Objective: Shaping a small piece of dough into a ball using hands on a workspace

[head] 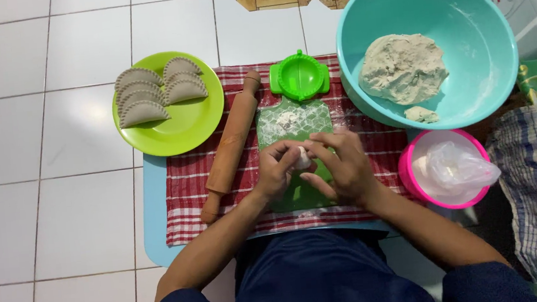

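Near the middle of the frame, the left hand and the right hand meet over a green cutting mat dusted with flour. Both hands have their fingers closed around a small piece of dough, which sits between them, just above the mat. The mat lies on a red checked cloth, and this cloth covers a light blue board on the white tiled floor.

Just left of the hands, a wooden rolling pin lies tilted on the cloth. At the upper edge of the mat there is a green dumpling press, open. In the upper left of the frame a green plate carries several folded dumplings with crimped edges.

In the upper right, a big turquoise bowl holds a large lump of dough and one smaller bit beside it. Below this bowl, at the right of the hands, a pink bowl holds a clear plastic bag. A checked fabric lies at the right edge.
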